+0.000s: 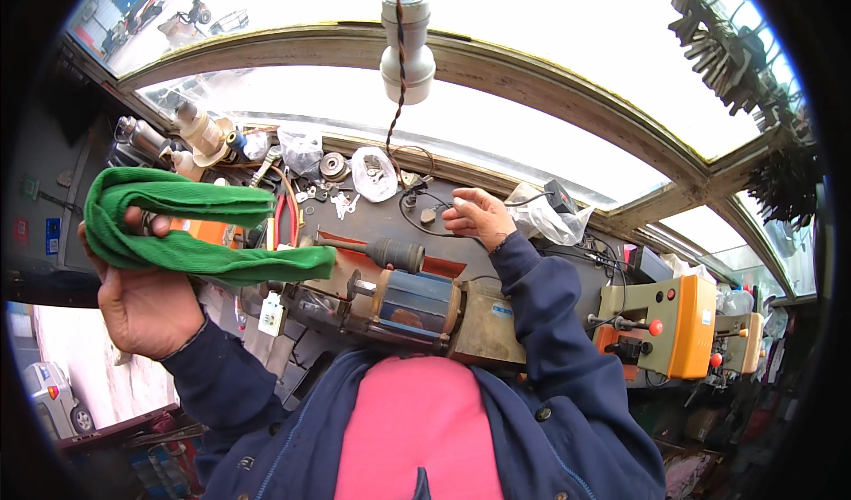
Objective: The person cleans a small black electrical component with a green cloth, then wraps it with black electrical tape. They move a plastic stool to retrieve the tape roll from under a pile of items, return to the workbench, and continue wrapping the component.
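Note:
My left hand (151,309) grips a long folded green cloth (142,194), raised at the left over the bench, with its two ends hanging to the right. My right hand (474,216) is at the back of the bench, fingers curled loosely apart with nothing visible in them, near a small dark round piece (429,216) and a white plastic bag (563,227). Below it sit a blue-grey cylindrical motor machine (412,305) and a dark cylindrical part on a rod (394,253). The cloth partly hides orange items and pliers (288,212).
An orange-and-beige machine with red knobs (678,323) stands at the right. Bottles (199,136), small metal parts (346,203) and cables line the window ledge. A white socket fitting (406,66) hangs on a twisted cord. Key bunches (718,39) hang at the upper right.

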Available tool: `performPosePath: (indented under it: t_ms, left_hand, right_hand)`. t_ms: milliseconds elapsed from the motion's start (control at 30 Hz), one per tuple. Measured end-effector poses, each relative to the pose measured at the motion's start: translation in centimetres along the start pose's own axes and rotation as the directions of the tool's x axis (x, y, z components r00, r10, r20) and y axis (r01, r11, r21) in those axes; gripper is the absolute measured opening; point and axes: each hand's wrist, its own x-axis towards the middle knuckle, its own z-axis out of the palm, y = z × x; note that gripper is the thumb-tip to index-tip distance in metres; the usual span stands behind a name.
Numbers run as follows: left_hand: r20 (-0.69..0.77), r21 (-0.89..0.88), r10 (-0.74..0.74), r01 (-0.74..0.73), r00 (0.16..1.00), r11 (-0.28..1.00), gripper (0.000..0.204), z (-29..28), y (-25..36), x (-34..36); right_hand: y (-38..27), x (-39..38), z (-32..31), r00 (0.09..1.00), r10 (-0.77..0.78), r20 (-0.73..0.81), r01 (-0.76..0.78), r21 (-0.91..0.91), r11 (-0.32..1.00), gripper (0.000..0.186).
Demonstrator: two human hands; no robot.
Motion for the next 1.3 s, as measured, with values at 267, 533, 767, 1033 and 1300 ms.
performPosePath:
  t_ms: [267, 533, 767, 1033, 1300]
  left_hand:
    - [0.093, 0.038, 0.050, -0.053, 0.994, 0.998, 0.065, -3.5, 3.3, 0.3]
    - [-0.273, 0.395, 0.093, 0.024, 0.958, 0.918, 0.075, -3.1, 1.6, 0.6]
    - [-0.117, 0.445, 0.034, 0.022, 0.993, 0.895, 0.067, -3.7, 0.4, 0.9]
    - [-0.144, 0.487, 0.031, 0.044, 0.989, 0.872, 0.050, -3.0, -1.5, 0.7]
    - [-0.197, 0.244, -0.087, 0.135, 0.976, 0.960, 0.057, -3.1, -3.7, 0.5]
  right_hand:
    - [2.3, -0.8, 1.5, 0.918, -0.328, 0.222, 0.360, -0.813, 0.458, 0.038]
    - [-0.5, -0.6, 1.7, 0.965, 0.196, 0.176, 0.063, -0.877, 0.476, 0.030]
    - [1.5, 2.1, -0.3, 0.992, -0.073, 0.098, 0.122, -0.851, 0.510, 0.028]
    - [1.9, 8.2, -0.9, 0.970, -0.190, 0.154, 0.214, -0.910, 0.355, 0.044]
    - [2.2, 9.3, 1.2, 0.991, -0.079, 0.110, 0.131, -0.928, 0.347, 0.045]
